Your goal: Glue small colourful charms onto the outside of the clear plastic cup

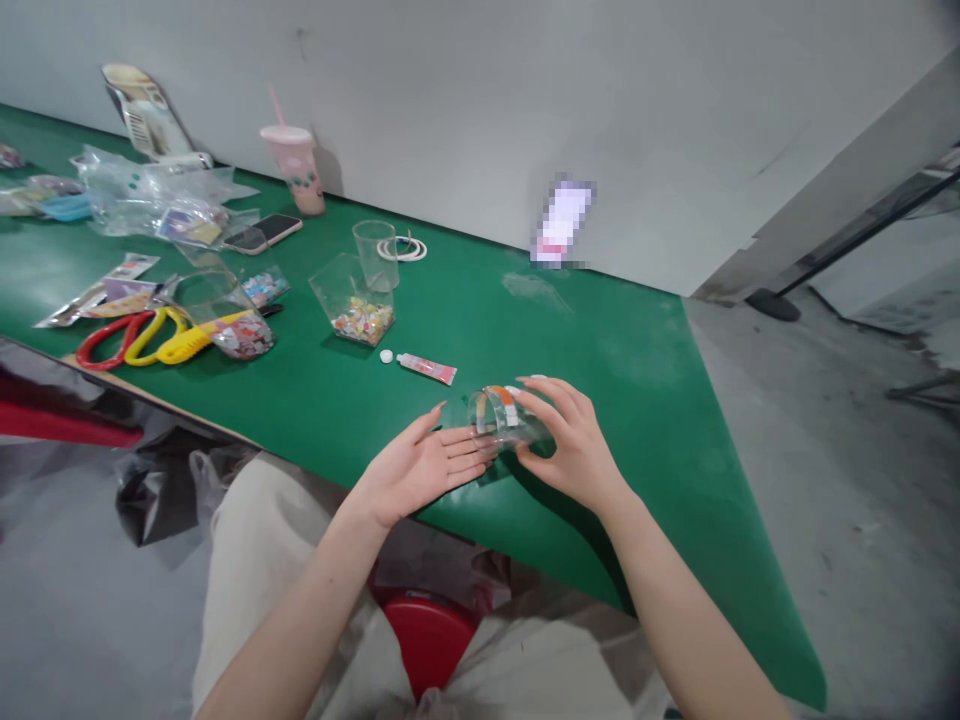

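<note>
A clear cup (493,425) lies tilted on its side near the table's front edge, with orange and white pieces along its wall. My right hand (566,430) grips it from the right, fingers over the top and thumb below. Palm up, my left hand (431,462) is open, its straight fingertips under or against the cup's rim. Whether those fingers bear its weight I cannot tell. Just beyond the hands lies a small pink and white tube (426,368), with a white cap (386,356) beside its nozzle.
A square clear cup of small colourful pieces (364,320) and a clear cup (373,255) stand beyond the tube. Leftward are another cup with pieces (247,338), scissors (142,337), a phone (264,234), a pink drink cup (296,165) and plastic bags (142,195). A lit screen (562,222) leans at the wall.
</note>
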Tool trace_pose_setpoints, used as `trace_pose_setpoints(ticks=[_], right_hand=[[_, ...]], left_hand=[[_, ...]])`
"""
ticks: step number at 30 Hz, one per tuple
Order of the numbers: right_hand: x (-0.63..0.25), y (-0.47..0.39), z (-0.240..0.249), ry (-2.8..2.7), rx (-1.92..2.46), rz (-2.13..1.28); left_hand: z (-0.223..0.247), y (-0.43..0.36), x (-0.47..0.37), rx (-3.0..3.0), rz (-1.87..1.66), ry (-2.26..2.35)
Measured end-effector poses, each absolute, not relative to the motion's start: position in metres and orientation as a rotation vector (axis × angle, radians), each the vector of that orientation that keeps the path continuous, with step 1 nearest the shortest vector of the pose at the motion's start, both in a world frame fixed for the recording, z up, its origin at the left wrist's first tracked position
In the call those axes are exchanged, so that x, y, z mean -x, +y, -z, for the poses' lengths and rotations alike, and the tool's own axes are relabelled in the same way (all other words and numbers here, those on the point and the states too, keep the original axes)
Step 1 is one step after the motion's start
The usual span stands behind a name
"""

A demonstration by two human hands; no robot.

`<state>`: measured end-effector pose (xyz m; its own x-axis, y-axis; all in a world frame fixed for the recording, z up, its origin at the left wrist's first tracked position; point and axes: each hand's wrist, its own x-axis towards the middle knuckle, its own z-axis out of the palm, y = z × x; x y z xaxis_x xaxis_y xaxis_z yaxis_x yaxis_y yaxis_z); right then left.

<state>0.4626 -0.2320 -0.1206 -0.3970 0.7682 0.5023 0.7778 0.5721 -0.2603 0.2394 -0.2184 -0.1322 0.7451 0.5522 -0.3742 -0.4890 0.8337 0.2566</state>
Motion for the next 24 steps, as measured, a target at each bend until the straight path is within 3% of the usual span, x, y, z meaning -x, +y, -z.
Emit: trace_pose_setpoints(ticks=[11, 20, 24], right_hand=[[-0.463, -0.226, 0.129, -1.707, 1.304, -0.237], [-0.467, -0.21, 0.149, -1.368, 1.2, -0.872], [-0.47, -0.204, 0.155, -1.335, 1.191, -0.959]], left_hand=[[0.133, -0.218, -0.237, -0.189, -0.558, 0.395], [0.128, -0.227, -0.239, -0.339, -0.642, 0.49], [0.132, -0.233, -0.239, -0.418, -0.722, 0.53]])
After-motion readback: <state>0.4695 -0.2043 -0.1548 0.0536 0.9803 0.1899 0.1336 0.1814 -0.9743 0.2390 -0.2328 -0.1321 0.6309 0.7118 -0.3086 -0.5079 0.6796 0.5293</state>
